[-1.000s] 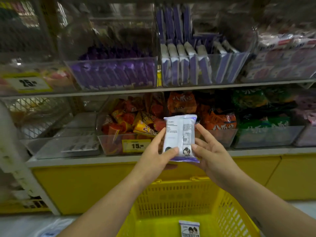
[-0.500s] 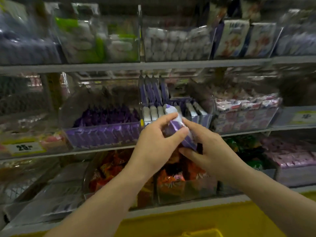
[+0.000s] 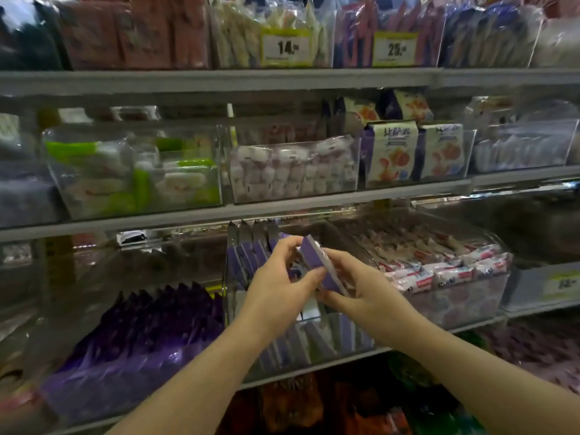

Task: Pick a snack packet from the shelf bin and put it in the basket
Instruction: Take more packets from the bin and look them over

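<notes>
Shelving [image 3: 219, 80] fills the frame, its clear bins stocked with packets. At centre frame, one clear bin [image 3: 329, 339] holds upright purple-and-white packets. Just above it the left hand [image 3: 279, 293] and right hand [image 3: 367, 290] meet. Each grip is closed on the same purple-and-white snack packet [image 3: 317, 265], which is pinched between thumbs and fingers and tilted over the bin.

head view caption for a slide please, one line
Left hand and right hand hold a purple snack packet in front of a clear shelf bin of similar packets.
</notes>
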### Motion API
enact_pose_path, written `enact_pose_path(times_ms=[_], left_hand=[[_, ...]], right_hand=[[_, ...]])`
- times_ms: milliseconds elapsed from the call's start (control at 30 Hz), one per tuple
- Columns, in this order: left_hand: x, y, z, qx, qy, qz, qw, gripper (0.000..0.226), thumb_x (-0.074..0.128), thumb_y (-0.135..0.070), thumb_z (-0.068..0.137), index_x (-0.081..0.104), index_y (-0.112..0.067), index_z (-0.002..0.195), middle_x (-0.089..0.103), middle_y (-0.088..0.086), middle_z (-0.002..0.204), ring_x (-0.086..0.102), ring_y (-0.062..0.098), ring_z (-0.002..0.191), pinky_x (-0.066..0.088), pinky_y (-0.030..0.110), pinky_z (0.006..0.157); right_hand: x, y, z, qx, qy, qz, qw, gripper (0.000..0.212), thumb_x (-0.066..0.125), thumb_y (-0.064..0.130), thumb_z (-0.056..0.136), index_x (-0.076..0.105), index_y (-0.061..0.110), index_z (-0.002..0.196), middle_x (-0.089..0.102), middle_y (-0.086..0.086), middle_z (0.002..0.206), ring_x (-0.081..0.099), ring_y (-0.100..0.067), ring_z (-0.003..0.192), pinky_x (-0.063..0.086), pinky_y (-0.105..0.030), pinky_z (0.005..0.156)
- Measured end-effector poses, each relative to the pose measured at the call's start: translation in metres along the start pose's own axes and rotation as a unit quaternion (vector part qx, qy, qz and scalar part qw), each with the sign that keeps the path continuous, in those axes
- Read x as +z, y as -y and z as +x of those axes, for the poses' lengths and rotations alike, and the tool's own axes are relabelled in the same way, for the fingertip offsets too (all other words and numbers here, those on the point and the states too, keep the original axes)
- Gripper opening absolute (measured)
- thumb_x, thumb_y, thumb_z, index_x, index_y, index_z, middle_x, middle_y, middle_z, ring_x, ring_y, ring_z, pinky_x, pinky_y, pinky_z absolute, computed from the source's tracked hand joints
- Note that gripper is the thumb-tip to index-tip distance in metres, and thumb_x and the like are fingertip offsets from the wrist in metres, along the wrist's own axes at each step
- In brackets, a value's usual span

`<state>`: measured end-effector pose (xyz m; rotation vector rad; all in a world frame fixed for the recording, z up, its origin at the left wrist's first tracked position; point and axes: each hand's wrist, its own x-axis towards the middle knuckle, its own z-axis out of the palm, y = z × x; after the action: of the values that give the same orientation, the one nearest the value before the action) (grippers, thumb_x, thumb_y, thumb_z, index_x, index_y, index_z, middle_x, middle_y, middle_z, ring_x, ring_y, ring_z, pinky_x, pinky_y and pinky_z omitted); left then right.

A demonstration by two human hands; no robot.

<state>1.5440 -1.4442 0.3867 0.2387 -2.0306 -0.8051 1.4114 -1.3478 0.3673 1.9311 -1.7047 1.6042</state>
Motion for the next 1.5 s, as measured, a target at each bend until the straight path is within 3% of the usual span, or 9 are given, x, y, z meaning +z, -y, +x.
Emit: enact_pose_path(times_ms=[133, 267, 433, 500, 633, 767, 1167, 1333, 1500], left_hand=[[-0.008, 0.023, 0.003, -0.013, -0.051, -0.043, 0.998, 0.028, 0.060, -0.010, 0.093, 0.057, -0.034, 0.108, 0.071, -0.008, 0.096, 0.068, 0.008, 0.096, 0.056, 0.041, 0.087], [-0.017, 0.039, 0.007, -0.043, -0.093, -0.072, 0.992, 0.024, 0.053, -0.003, 0.096, 0.061, -0.025, 0.102, 0.074, -0.008, 0.089, 0.071, 0.012, 0.089, 0.060, 0.033, 0.078], [-0.027, 0.050, 0.008, -0.023, -0.137, -0.051, 0.989, 0.021, 0.054, -0.006, 0.096, 0.065, -0.024, 0.094, 0.075, -0.008, 0.085, 0.072, 0.008, 0.080, 0.060, 0.029, 0.070], [-0.037, 0.052, 0.009, -0.012, -0.158, -0.054, 0.986, 0.022, 0.055, -0.006, 0.096, 0.066, -0.024, 0.092, 0.075, -0.007, 0.085, 0.072, 0.008, 0.079, 0.060, 0.027, 0.066], [-0.053, 0.052, 0.010, -0.031, -0.159, -0.085, 0.983, 0.022, 0.054, -0.005, 0.096, 0.066, -0.023, 0.092, 0.076, -0.006, 0.086, 0.073, 0.011, 0.079, 0.057, 0.021, 0.060], [-0.055, 0.048, 0.007, -0.034, -0.131, -0.065, 0.989, 0.022, 0.056, -0.007, 0.096, 0.066, -0.026, 0.091, 0.076, -0.006, 0.086, 0.073, 0.010, 0.079, 0.056, 0.020, 0.060], [-0.031, 0.034, 0.043, -0.077, -0.063, 0.096, 0.990, 0.015, 0.062, -0.014, 0.091, 0.067, -0.023, 0.080, 0.073, 0.000, 0.074, 0.071, 0.012, 0.067, 0.058, 0.031, 0.063], [-0.007, 0.040, 0.056, -0.051, -0.056, 0.251, 0.965, 0.012, 0.064, -0.019, 0.088, 0.062, -0.021, 0.076, 0.069, 0.001, 0.077, 0.068, 0.019, 0.076, 0.057, 0.040, 0.075], [0.006, 0.056, 0.049, -0.021, -0.008, 0.366, 0.930, 0.005, 0.059, -0.035, 0.092, 0.057, -0.031, 0.090, 0.063, -0.009, 0.087, 0.061, 0.012, 0.083, 0.055, 0.037, 0.075]], right_hand=[[0.005, -0.018, 0.020, 0.021, 0.066, -0.011, 0.998, 0.064, 0.074, 0.028, 0.082, 0.044, 0.039, 0.137, 0.056, 0.024, 0.128, 0.051, 0.009, 0.118, 0.045, -0.008, 0.092], [0.005, -0.029, 0.037, 0.053, 0.104, -0.008, 0.993, 0.065, 0.075, 0.031, 0.081, 0.046, 0.029, 0.140, 0.054, 0.018, 0.133, 0.051, 0.007, 0.120, 0.047, -0.020, 0.100], [0.008, -0.041, 0.051, 0.039, 0.105, -0.127, 0.985, 0.028, 0.067, 0.024, 0.088, 0.067, 0.026, 0.116, 0.068, 0.014, 0.109, 0.061, 0.010, 0.095, 0.050, -0.010, 0.084], [0.008, -0.044, 0.053, 0.026, 0.141, -0.234, 0.962, 0.020, 0.061, 0.027, 0.091, 0.071, 0.025, 0.108, 0.070, 0.011, 0.105, 0.060, 0.006, 0.088, 0.051, -0.015, 0.084], [0.017, -0.045, 0.053, 0.012, 0.283, -0.345, 0.895, 0.031, 0.044, 0.043, 0.099, 0.066, 0.031, 0.117, 0.056, 0.007, 0.125, 0.049, -0.017, 0.115, 0.037, -0.041, 0.100], [0.009, -0.044, 0.054, -0.007, 0.296, -0.425, 0.855, 0.034, 0.032, 0.045, 0.101, 0.060, 0.032, 0.115, 0.051, 0.001, 0.125, 0.044, -0.022, 0.118, 0.026, -0.046, 0.103], [-0.006, -0.039, 0.059, 0.032, 0.319, -0.489, 0.811, 0.031, 0.034, 0.045, 0.100, 0.057, 0.033, 0.118, 0.058, -0.004, 0.120, 0.045, -0.028, 0.113, 0.030, -0.046, 0.099], [0.001, -0.034, 0.062, 0.054, 0.353, -0.510, 0.782, 0.035, 0.029, 0.042, 0.101, 0.050, 0.030, 0.126, 0.054, -0.008, 0.131, 0.042, -0.031, 0.120, 0.026, -0.050, 0.103], [0.003, -0.033, 0.060, 0.083, 0.344, -0.478, 0.804, 0.039, 0.032, 0.047, 0.096, 0.046, 0.035, 0.131, 0.054, -0.008, 0.133, 0.044, -0.032, 0.123, 0.027, -0.051, 0.104]])
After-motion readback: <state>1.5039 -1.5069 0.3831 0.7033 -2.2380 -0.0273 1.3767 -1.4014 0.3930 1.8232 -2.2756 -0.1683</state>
